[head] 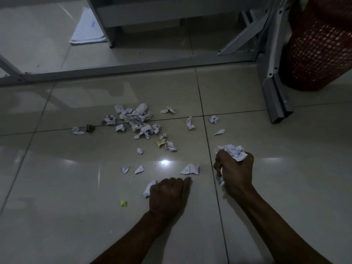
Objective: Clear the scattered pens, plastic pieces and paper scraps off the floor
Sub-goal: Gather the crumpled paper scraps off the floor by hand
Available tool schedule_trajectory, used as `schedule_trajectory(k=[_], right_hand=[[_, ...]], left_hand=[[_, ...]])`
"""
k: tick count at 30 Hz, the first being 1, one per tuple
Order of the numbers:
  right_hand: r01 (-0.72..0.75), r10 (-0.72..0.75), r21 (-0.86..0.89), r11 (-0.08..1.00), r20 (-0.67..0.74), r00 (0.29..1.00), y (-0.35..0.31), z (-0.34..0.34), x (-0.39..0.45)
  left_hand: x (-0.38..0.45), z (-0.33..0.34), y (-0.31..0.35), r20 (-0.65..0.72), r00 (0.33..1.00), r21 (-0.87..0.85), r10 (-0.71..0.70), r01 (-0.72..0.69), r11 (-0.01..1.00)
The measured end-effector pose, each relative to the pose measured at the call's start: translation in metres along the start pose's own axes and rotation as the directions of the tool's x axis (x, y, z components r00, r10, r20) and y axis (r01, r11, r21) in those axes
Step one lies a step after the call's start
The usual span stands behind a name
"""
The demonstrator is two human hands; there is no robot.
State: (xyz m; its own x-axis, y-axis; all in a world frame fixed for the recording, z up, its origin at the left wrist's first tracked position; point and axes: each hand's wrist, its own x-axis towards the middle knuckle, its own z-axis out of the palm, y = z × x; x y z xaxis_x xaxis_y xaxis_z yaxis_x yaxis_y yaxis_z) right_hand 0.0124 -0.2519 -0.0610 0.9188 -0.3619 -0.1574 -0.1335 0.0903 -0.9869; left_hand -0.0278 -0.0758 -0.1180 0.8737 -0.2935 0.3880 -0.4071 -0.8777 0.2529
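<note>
Paper scraps (137, 119) strewn over glossy grey floor tiles (76, 187), thickest in a heap far beyond the left hand (168, 197), thinning toward it. Left hand down on the tile, fingers curled under, gripping a crumpled white scrap (149, 188) that pokes out at its outer side. Just ahead of its knuckles, slightly toward the right hand: a flat folded scrap (190, 169), roughly triangular, long edge lying across the reach, not along it. Nearer to the left hand than to the right. Right hand (235, 168) raised beside it, closed tight round a full wad of crumpled paper (233, 151), white with blue ink marks, so little room left there. Small yellow-green bit (123, 203) on the outer side of the left hand, possibly plastic, too dim to tell. Brown lump (90, 128) at the heap's far left edge, unclear. Red mesh basket (322, 48) far off, past the right hand, behind a grey metal frame (274, 96). No pens visible.
</note>
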Motion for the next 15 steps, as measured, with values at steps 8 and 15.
schedule_trajectory(k=[8, 15], right_hand=[[-0.063, 0.066, 0.053, 0.997, -0.049, 0.997, -0.01, -0.013, 0.001], [-0.339, 0.318, 0.181, 0.923, 0.134, 0.939, -0.01, -0.009, 0.004]], left_hand=[[0.037, 0.005, 0.013, 0.295, 0.936, 0.095, -0.192, 0.171, 0.981], [0.035, 0.008, 0.013, 0.298, 0.938, 0.002, -0.175, 0.183, 0.983]])
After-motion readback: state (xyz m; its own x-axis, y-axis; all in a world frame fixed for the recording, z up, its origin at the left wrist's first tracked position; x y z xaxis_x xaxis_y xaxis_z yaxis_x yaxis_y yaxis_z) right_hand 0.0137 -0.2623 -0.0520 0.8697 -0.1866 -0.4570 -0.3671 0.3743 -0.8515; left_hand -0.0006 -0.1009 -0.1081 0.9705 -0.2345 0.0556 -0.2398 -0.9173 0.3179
